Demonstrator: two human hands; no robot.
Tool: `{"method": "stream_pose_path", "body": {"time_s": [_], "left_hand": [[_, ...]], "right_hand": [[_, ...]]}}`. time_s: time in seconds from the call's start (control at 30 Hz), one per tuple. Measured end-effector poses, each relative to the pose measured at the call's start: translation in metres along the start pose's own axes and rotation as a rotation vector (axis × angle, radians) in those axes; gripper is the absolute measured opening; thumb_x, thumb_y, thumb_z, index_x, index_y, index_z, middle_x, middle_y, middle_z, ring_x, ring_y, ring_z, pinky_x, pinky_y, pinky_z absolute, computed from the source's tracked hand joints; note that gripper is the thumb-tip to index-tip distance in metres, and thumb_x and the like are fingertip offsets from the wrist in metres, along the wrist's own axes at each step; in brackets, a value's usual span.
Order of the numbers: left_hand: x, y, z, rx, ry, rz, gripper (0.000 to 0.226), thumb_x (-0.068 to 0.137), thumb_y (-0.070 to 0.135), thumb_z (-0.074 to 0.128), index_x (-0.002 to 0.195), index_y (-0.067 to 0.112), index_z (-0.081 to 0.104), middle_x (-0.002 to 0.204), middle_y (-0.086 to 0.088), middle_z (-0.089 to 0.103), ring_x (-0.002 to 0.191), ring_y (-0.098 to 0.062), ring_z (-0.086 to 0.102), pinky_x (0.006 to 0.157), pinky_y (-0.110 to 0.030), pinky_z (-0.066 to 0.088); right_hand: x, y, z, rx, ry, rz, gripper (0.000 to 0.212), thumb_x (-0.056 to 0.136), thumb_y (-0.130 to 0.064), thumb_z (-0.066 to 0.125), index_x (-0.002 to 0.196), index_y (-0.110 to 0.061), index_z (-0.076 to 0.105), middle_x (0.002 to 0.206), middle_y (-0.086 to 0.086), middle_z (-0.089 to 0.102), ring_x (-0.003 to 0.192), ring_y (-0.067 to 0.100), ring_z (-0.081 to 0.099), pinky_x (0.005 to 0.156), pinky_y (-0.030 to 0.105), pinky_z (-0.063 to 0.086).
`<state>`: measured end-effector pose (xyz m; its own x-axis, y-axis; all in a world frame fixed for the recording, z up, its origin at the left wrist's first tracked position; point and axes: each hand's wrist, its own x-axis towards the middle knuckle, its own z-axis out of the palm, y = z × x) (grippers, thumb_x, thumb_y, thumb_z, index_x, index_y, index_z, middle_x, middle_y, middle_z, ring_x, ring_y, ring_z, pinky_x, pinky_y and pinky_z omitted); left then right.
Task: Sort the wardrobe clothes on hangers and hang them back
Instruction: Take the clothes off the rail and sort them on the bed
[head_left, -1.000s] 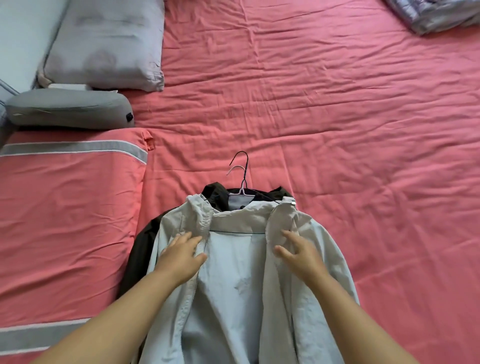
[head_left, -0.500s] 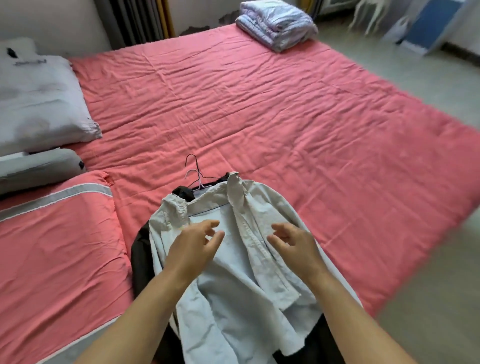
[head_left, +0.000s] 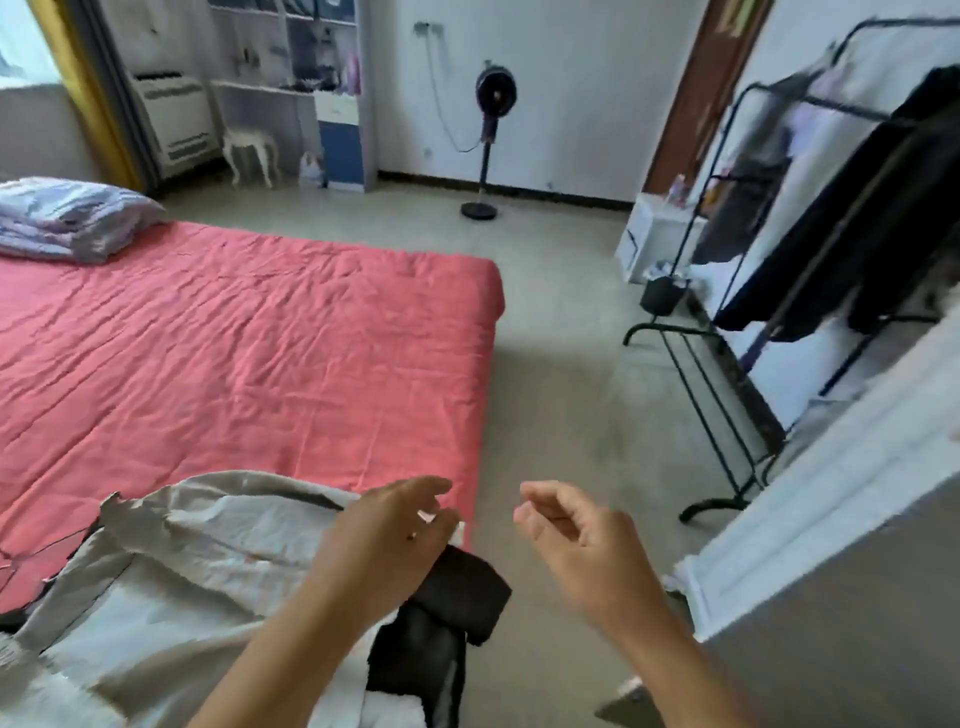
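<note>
Up close, at the bottom of the view, two bare forearms are reaching forward from the person wearing the camera. Their left hand (head_left: 387, 535) is hovering above a pale grey jacket (head_left: 171, 582), fingers loosely spread and slightly bent, holding nothing. Their right hand (head_left: 576, 535) is hanging in the air over the floor (head_left: 561, 374), just beyond the bed's edge, with its fingers curling loosely inward around nothing. The two hands are sitting near each other but apart, and motion blur is softening both.

The pale jacket is lying spread open on the near corner of a bed covered in a wrinkled coral-red sheet (head_left: 249, 353). A dark garment (head_left: 441, 618) is lying underneath it, and one dark folded end is drooping over the bed's edge between the two forearms. Whether hangers are sitting inside these clothes cannot be told from this angle.

To the right, a black metal clothes rack (head_left: 727, 395) is standing on the floor, well apart from the bed, with dark clothes (head_left: 857, 223) hanging from its rail. A white surface edge (head_left: 810, 519) is cutting across the right foreground.

Farther back, a folded striped quilt (head_left: 67, 218) is resting on the far left of the bed. A standing fan (head_left: 493, 98) is sitting against the white back wall, and a shelving unit (head_left: 311, 88) is standing in the far corner.
</note>
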<state>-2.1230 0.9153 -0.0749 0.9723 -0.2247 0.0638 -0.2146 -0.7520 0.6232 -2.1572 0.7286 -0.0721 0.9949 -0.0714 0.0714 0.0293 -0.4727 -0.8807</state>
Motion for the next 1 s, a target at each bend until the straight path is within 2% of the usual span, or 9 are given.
{"method": "stream_pose_path", "body": {"time_s": [0.13, 0.27, 0.33, 0.4, 0.5, 0.63, 0.77, 0.87, 1.0], "left_hand": [[0.008, 0.088, 0.031, -0.116, -0.072, 0.254, 0.067, 0.066, 0.069, 0.029, 0.109, 0.034, 0.066, 0.073, 0.024, 0.060, 0.070, 0.000, 0.060, 0.068, -0.022, 0.049], [0.008, 0.177, 0.072, -0.132, -0.143, 0.492, 0.053, 0.071, 0.070, 0.034, 0.100, 0.041, 0.066, 0.083, 0.034, 0.060, 0.069, 0.004, 0.060, 0.064, -0.025, 0.052], [0.005, 0.218, 0.097, -0.103, -0.196, 0.602, 0.052, 0.071, 0.070, 0.031, 0.100, 0.042, 0.065, 0.090, 0.041, 0.055, 0.072, 0.006, 0.060, 0.066, -0.020, 0.050], [0.001, 0.262, 0.126, -0.072, -0.263, 0.714, 0.046, 0.077, 0.066, 0.035, 0.104, 0.041, 0.064, 0.084, 0.036, 0.058, 0.076, 0.006, 0.059, 0.068, -0.016, 0.048], [-0.012, 0.334, 0.164, -0.081, -0.326, 0.860, 0.030, 0.089, 0.055, 0.045, 0.109, 0.040, 0.062, 0.076, 0.031, 0.056, 0.077, 0.005, 0.059, 0.071, -0.016, 0.047], [-0.034, 0.434, 0.199, -0.153, -0.384, 1.039, 0.030, 0.089, 0.056, 0.043, 0.106, 0.040, 0.061, 0.081, 0.026, 0.059, 0.078, 0.003, 0.058, 0.072, -0.019, 0.048], [-0.053, 0.538, 0.221, -0.316, -0.369, 1.214, 0.030, 0.086, 0.054, 0.047, 0.105, 0.036, 0.062, 0.090, 0.018, 0.063, 0.070, 0.000, 0.058, 0.071, -0.028, 0.050], [-0.062, 0.609, 0.221, -0.493, -0.298, 1.320, 0.037, 0.086, 0.056, 0.047, 0.111, 0.035, 0.062, 0.099, 0.020, 0.060, 0.083, 0.001, 0.058, 0.075, -0.028, 0.051], [-0.067, 0.693, 0.209, -0.693, -0.220, 1.433, 0.045, 0.083, 0.056, 0.047, 0.116, 0.030, 0.062, 0.110, 0.017, 0.058, 0.096, -0.002, 0.057, 0.079, -0.031, 0.052]], "right_hand": [[-0.053, 0.010, -0.082, 0.032, 0.204, 0.050, 0.013, 0.085, -0.024, 0.068, 0.097, -0.028, 0.068, 0.084, -0.008, 0.072, 0.078, -0.003, 0.064, 0.070, 0.007, 0.045], [-0.111, 0.029, -0.166, 0.020, 0.465, 0.105, 0.015, 0.079, -0.045, 0.070, 0.088, -0.033, 0.068, 0.081, -0.009, 0.073, 0.075, 0.002, 0.066, 0.068, 0.009, 0.046], [-0.138, 0.043, -0.205, -0.021, 0.590, 0.152, 0.006, 0.082, -0.037, 0.069, 0.087, -0.033, 0.068, 0.080, -0.010, 0.072, 0.073, 0.003, 0.065, 0.066, 0.010, 0.045], [-0.169, 0.056, -0.247, -0.054, 0.707, 0.204, 0.007, 0.084, -0.026, 0.068, 0.087, -0.032, 0.067, 0.080, -0.004, 0.071, 0.073, 0.007, 0.065, 0.065, 0.012, 0.046], [-0.210, 0.061, -0.305, -0.101, 0.830, 0.277, 0.010, 0.085, -0.029, 0.066, 0.092, -0.035, 0.064, 0.081, -0.005, 0.069, 0.076, 0.001, 0.062, 0.065, 0.008, 0.045], [-0.261, 0.059, -0.385, -0.163, 1.022, 0.310, 0.013, 0.085, -0.034, 0.064, 0.096, -0.041, 0.060, 0.087, -0.007, 0.067, 0.082, 0.000, 0.062, 0.072, 0.016, 0.049], [-0.298, 0.044, -0.463, -0.254, 1.263, 0.228, 0.017, 0.082, -0.035, 0.066, 0.099, -0.039, 0.063, 0.088, -0.008, 0.068, 0.078, -0.004, 0.062, 0.070, 0.012, 0.047], [-0.311, 0.017, -0.510, -0.275, 1.431, 0.116, 0.019, 0.082, -0.026, 0.068, 0.100, -0.030, 0.066, 0.086, -0.003, 0.067, 0.071, -0.005, 0.060, 0.063, 0.006, 0.044], [-0.310, -0.018, -0.568, -0.386, 1.541, -0.003, 0.021, 0.081, -0.025, 0.069, 0.100, -0.031, 0.063, 0.088, -0.005, 0.068, 0.077, -0.001, 0.062, 0.070, 0.009, 0.046]]}}
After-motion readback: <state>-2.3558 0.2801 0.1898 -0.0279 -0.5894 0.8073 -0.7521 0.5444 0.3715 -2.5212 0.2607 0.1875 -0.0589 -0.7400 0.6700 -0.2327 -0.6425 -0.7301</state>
